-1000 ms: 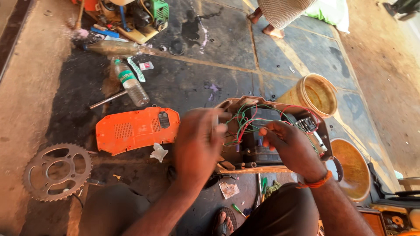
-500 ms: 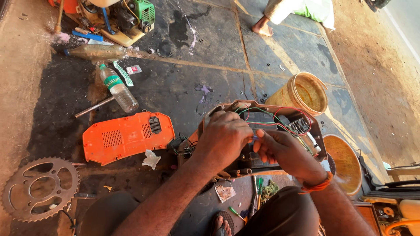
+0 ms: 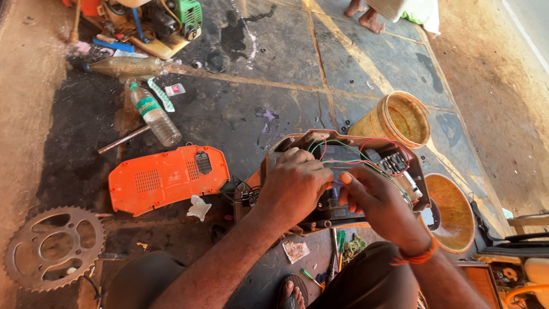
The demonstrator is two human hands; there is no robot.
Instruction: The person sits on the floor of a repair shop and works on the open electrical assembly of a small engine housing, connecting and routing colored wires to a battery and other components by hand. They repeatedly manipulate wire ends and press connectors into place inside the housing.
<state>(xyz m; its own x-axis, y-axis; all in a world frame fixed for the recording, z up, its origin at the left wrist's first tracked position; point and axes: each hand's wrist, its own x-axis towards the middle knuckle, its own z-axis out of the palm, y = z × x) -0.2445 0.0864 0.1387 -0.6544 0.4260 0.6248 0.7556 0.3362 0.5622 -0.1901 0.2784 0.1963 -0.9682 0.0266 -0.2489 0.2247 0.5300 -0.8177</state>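
Note:
An opened device casing with red, green and black wires inside lies on the stone floor in front of me. My left hand grips its left edge, fingers curled over the rim. My right hand, with an orange band on the wrist, pinches something small among the wires near the casing's middle; what it is stays hidden by the fingers. The device's orange plastic cover lies detached to the left.
A metal sprocket lies at the lower left. A plastic bottle, a metal rod and an engine machine sit farther back. A yellow bucket and round bowl stand to the right. Another person's bare feet show at the top.
My two hands have closed in together over the casing's middle. The head camera has shifted, so everything sits lower and further right in view.

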